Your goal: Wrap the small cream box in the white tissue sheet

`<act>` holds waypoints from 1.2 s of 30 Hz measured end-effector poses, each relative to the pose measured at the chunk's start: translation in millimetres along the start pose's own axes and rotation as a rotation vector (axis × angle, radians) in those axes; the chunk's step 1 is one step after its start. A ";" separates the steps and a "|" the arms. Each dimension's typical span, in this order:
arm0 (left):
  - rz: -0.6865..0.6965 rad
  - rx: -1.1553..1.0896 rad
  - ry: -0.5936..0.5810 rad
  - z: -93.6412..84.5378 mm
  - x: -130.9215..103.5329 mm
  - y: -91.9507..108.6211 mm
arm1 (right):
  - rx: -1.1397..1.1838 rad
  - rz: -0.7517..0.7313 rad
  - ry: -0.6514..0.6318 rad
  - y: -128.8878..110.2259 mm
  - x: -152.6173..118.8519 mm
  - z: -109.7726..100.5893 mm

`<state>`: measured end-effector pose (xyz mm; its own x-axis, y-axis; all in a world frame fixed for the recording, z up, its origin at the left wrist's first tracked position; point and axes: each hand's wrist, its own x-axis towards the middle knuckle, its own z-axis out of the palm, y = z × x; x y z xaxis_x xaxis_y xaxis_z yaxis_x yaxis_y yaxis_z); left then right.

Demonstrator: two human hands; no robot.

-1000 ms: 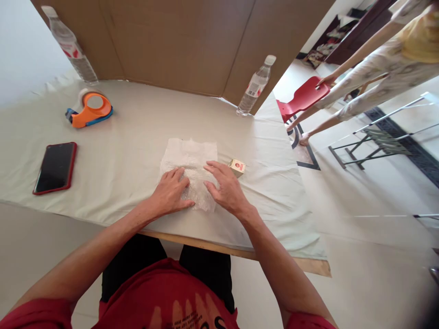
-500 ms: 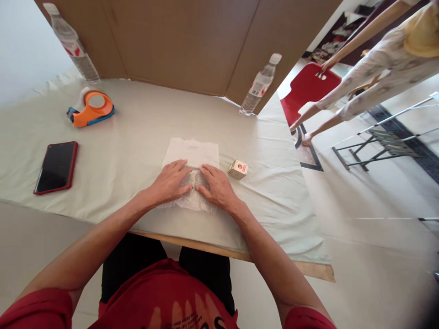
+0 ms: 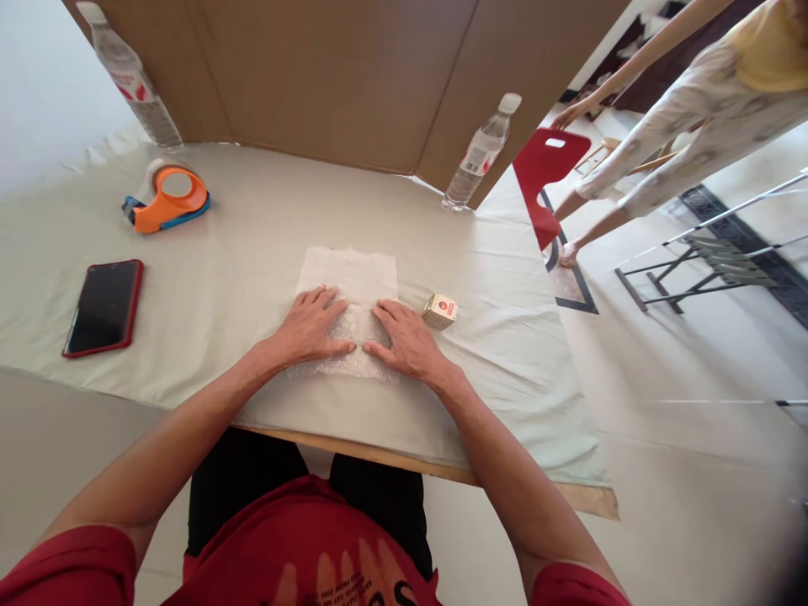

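A sheet of bubble wrap (image 3: pixel 359 337) lies on the cloth-covered table, its far part whiter and smoother than the near, bubbly part. My left hand (image 3: pixel 312 326) rests flat on its left side with the fingers spread. On the right side my right hand (image 3: pixel 407 338) is pressed down, fingers stretched out and thumb pointing inward. The two thumb tips almost meet over the sheet. Just right of my right hand stands a small cream box (image 3: pixel 440 311) with a red mark. Whether anything lies under my palms is hidden.
An orange tape dispenser (image 3: pixel 169 199) and a red-cased phone (image 3: pixel 104 307) lie on the left. Water bottles (image 3: pixel 478 156) stand before a tall cardboard panel (image 3: pixel 328 76). Off the table's right side, a person (image 3: pixel 713 126) holds a red chair (image 3: pixel 549 168) near a folding stool (image 3: pixel 707 265).
My hands have spread slightly apart, and the bubble wrap between them looks flatter and has shifted a little away from me. The person has moved the red chair leftward.
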<state>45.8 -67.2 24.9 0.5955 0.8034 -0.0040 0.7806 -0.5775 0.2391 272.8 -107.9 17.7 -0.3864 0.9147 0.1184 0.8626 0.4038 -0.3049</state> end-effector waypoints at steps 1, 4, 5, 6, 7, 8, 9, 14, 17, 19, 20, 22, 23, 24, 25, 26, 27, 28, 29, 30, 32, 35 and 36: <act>0.002 -0.001 0.010 0.0 -1.7 0.7 | -0.001 0.003 0.005 0.0 -0.6 1.9; 0.036 -0.024 0.054 1.0 -7.9 4.7 | -0.003 0.002 0.019 -0.8 -1.2 6.6; 0.058 -0.035 0.058 1.7 -9.8 6.1 | -0.001 0.000 0.021 -1.2 -1.4 7.1; 0.079 -0.042 0.053 2.7 -11.5 7.4 | 0.003 -0.004 0.023 -1.6 -1.7 6.6; 0.096 -0.045 0.040 3.8 -12.7 8.4 | 0.006 -0.008 0.031 -1.7 -2.5 4.9; 0.109 -0.045 0.027 5.0 -13.6 8.9 | 0.009 -0.013 0.052 -1.2 -3.7 2.0; 0.117 -0.044 0.017 6.1 -13.9 9.0 | 0.010 -0.016 0.087 0.3 -5.4 -2.1; 0.118 -0.072 0.016 9.7 -12.9 5.8 | -0.030 0.114 0.321 28.5 -19.3 -29.2; 0.111 -0.106 0.016 11.5 -12.8 4.5 | -0.063 0.315 0.309 54.3 -26.8 -36.3; 0.104 -0.132 0.026 12.9 -13.2 4.0 | -0.028 0.428 0.248 65.8 -30.0 -36.6; 0.100 -0.143 0.032 13.5 -13.3 3.8 | 0.007 0.460 0.234 68.0 -30.9 -36.7; 0.093 -0.159 0.035 14.3 -13.4 3.8 | 0.110 0.471 0.278 63.3 -31.2 -38.8; 0.091 -0.167 0.034 14.4 -13.4 4.1 | 0.174 0.452 0.329 56.2 -30.5 -41.4; 0.090 -0.176 0.031 14.3 -13.2 4.5 | 0.240 0.422 0.390 46.2 -29.1 -44.8; 0.089 -0.187 0.031 14.1 -13.1 5.2 | 0.311 0.379 0.439 34.0 -26.8 -48.7; 0.085 -0.200 0.035 13.9 -12.9 6.0 | 0.368 0.319 0.472 20.3 -23.4 -52.3; 0.079 -0.213 0.046 13.7 -12.8 6.7 | 0.407 0.254 0.494 6.3 -18.9 -54.8; 0.070 -0.228 0.062 13.6 -12.6 7.3 | 0.437 0.188 0.494 -7.0 -13.3 -55.6; 0.063 -0.245 0.084 13.6 -12.5 7.4 | 0.459 0.127 0.468 -18.6 -7.0 -54.1; 0.062 -0.268 0.106 13.7 -12.5 6.9 | 0.475 0.075 0.425 -27.6 -0.2 -50.1; 0.079 -0.338 0.139 13.7 -12.4 3.4 | 0.476 0.022 0.338 -36.7 12.1 -35.8; 0.067 -0.494 0.157 12.3 -12.8 -6.3 | 0.404 0.031 0.220 -32.3 22.0 -8.7; 0.033 -0.553 0.161 11.4 -13.0 -9.7 | 0.377 0.031 0.175 -28.5 22.7 -1.0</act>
<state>32.6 -73.7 11.6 0.5475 0.8234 0.1493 0.5213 -0.4751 0.7089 239.8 -98.7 30.0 -0.2730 0.9284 0.2522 0.6801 0.3717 -0.6319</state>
